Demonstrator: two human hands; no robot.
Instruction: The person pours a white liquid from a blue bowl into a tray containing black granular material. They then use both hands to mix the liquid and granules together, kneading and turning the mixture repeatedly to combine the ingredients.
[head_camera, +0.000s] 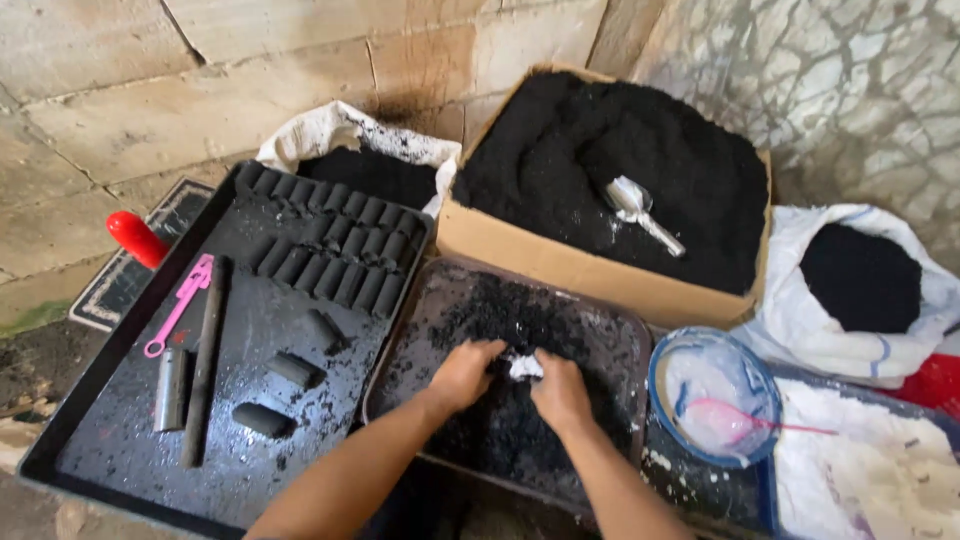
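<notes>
Kneading into a heap of black powder (500, 400), both hands sit in the middle of the dark metal tray (400, 330), fingers curled down and half closed. The left hand (465, 372) grips a clump of the black mix; the right hand (560, 392) is just beside it, fingertips pressing the same pile. A small white lump (524, 366) lies between the two hands, touching both sets of fingertips, near the tray's centre. Nothing covers the hands; the forearms come in from the tray's near edge. Left of this tray, a larger black tray (120, 440) carries rows of black cylinders (335, 250) along its far edge, three loose cylinders (290, 370) mid-tray, a pink tool (180, 305), a long dark rod (205, 360) and a short grey tube (170, 388) near its left edge. Behind, a cardboard box (560, 265) full of black powder holds a metal scoop (640, 212). White sacks (850, 330) of black powder stand at the far left and right. A blue-rimmed bowl (660, 385) with a pink spoon (740, 418) sits just right of the tray, with white powder (860, 460) beyond it. A red handle (135, 238) lies off the big tray's left edge.
</notes>
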